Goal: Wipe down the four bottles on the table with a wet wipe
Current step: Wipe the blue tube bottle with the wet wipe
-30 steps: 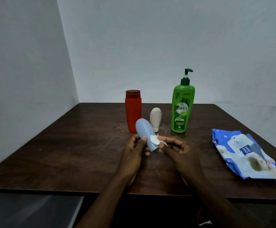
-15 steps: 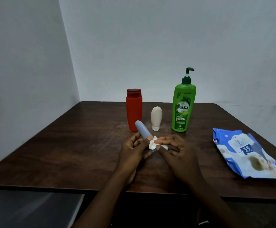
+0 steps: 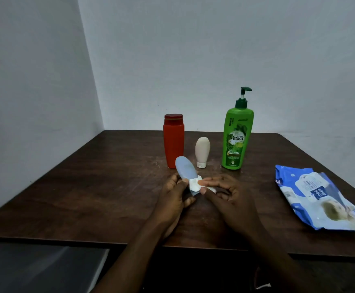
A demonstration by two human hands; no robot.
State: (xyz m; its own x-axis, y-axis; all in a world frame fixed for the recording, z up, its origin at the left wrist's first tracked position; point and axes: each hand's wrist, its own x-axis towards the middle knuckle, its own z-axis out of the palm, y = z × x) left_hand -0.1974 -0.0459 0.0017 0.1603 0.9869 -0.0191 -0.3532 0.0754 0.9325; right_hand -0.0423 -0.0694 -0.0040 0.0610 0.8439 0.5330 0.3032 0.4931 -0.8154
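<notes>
A dark wooden table [image 3: 88,197] fills the view, its near edge under the wrists. A crumpled blue wet-wipe pack [image 3: 318,199] lies at three o'clock. From the hands, a green Vatika pump bottle [image 3: 236,138] stands at one o'clock and a red bottle [image 3: 173,142] at twelve, with a small cream tube [image 3: 202,151] between them. At centre, the left hand [image 3: 172,199] curls its fingers round the lower end of a pale blue bottle [image 3: 185,168], tilted toward eleven. The right hand [image 3: 229,195] pinches a white wet wipe [image 3: 194,185] against it. The bottle looks light and smooth, and probably slippery when damp, so a low grip suits it. Open room lies at nine o'clock, while the standing bottles crowd twelve.
</notes>
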